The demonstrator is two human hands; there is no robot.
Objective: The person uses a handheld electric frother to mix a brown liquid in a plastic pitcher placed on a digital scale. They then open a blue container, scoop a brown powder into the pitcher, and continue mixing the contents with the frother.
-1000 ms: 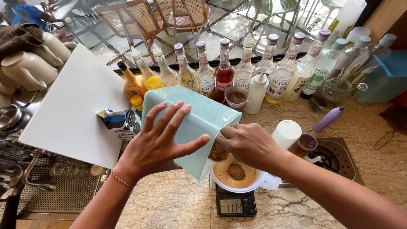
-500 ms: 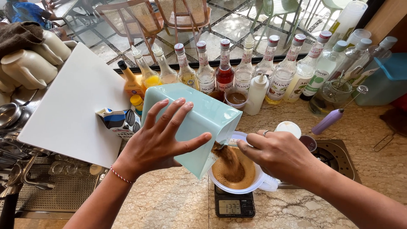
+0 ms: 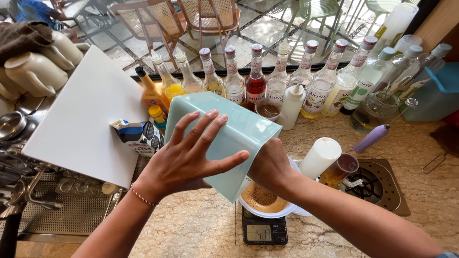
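Marble counter; left hand splayed on tilted container, right hand half-hidden, grip unclear.

Left hand palm down with fingers spread, right hand bent at wrist, forearms converging

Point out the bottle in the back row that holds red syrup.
It is the bottle near the row's middle, behind the tilted pale green tub; its contents are dark red, its neighbours' clear or pale.
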